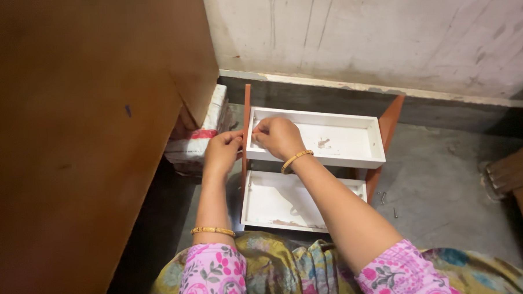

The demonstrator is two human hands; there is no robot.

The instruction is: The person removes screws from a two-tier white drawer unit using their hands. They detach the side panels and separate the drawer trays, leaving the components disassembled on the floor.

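Pinching something too small to make out at the left end of the upper white tray (342,139), both the left hand (222,152) and right hand (278,136) grip closed beside the brown side panel (246,130), where it could slip to the floor (442,187).

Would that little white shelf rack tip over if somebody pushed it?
Probably, if pushed near the top. The shelf rack stands on thin reddish side boards, so it looks narrow-footed. Its trays look empty, so it is likely light. Both hands, left hand and right hand, touch its left post.
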